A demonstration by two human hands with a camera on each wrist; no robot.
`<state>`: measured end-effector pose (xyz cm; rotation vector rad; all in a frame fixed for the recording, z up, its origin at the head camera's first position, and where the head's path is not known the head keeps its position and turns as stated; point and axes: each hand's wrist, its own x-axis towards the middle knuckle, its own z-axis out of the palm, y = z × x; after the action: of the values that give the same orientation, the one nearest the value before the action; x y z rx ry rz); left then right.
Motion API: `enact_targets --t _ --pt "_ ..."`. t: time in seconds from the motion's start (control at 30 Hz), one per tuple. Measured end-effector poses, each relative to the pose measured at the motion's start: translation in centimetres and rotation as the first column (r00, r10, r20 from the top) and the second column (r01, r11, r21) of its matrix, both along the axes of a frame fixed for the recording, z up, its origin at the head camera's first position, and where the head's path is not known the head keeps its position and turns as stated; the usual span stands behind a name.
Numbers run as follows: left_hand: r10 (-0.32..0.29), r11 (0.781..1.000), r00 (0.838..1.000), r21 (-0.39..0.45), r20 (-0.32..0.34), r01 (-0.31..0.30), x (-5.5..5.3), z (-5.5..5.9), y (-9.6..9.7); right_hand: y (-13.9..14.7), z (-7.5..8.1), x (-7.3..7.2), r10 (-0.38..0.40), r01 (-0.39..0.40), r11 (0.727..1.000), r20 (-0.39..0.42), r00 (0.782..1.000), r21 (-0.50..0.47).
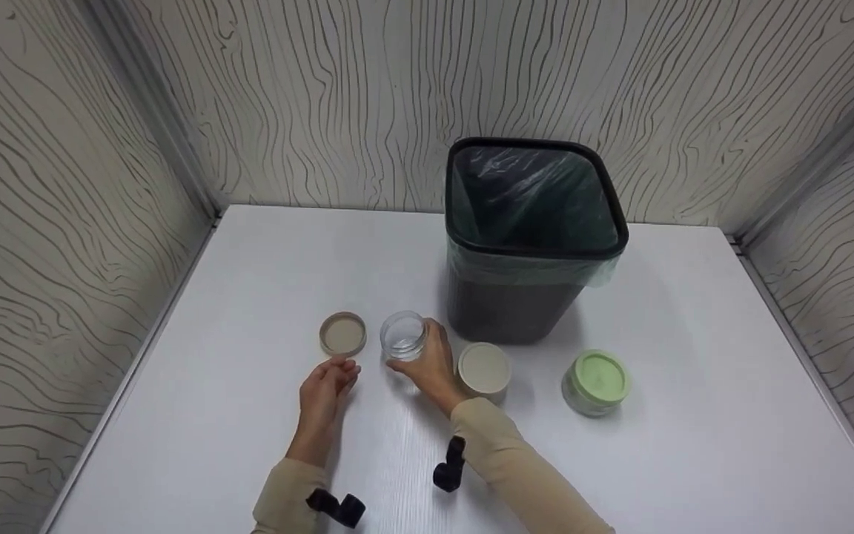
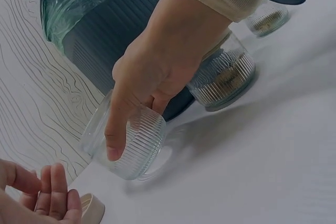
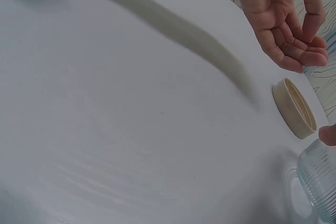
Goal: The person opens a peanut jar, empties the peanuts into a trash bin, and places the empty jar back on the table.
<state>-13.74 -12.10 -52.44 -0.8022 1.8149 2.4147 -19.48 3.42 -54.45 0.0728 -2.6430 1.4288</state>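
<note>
My right hand (image 1: 427,365) grips a ribbed clear glass jar (image 1: 402,343) round its side, thumb on the near side. The jar's mouth is uncovered and nothing shows inside; in the left wrist view the jar (image 2: 142,142) is close over the table. My left hand (image 1: 327,386) holds nothing, its fingers loosely bent, palm partly up in the right wrist view. Just beyond its fingertips a round beige lid (image 1: 342,334) lies with its hollow side up, left of the jar. Only the right thumb (image 3: 328,135) shows in the right wrist view.
A second jar with a beige lid (image 1: 484,368) stands beside my right wrist, some brownish stuff inside (image 2: 231,77). Farther right stands a jar with a green lid (image 1: 600,377). Behind them is a dark bin (image 1: 512,308) with a green liner. Patterned panels (image 1: 368,96) border the white table (image 1: 197,415).
</note>
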Motion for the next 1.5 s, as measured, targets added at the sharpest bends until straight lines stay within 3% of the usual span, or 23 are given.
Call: enact_targets --t 0.27,0.57,0.97,1.13,1.5 --pt "-0.039 0.999 0.998 0.02 -0.059 0.04 0.3 0.1 -0.2 0.0 0.1 -0.2 -0.014 0.014 1.0 0.069 0.998 -0.007" --pt "-0.023 1.0 0.999 -0.004 -0.026 0.023 0.1 0.0 0.0 0.0 0.8 -0.3 -0.046 0.049 0.999 0.117 0.992 -0.015" --pt "-0.014 1.0 1.0 0.013 -0.027 0.015 0.1 -0.1 0.1 -0.1 0.9 -0.4 -0.082 0.081 0.997 0.127 0.989 0.011" --pt "-0.019 1.0 0.999 0.01 -0.04 0.019 0.1 -0.2 0.1 -0.1 0.9 -0.4 -0.088 0.086 0.996 0.096 0.992 0.018" --pt "-0.017 1.0 1.0 0.009 -0.026 0.017 0.1 -0.2 0.4 0.0 1.5 0.6 -0.033 0.029 0.999 0.105 0.994 0.036"
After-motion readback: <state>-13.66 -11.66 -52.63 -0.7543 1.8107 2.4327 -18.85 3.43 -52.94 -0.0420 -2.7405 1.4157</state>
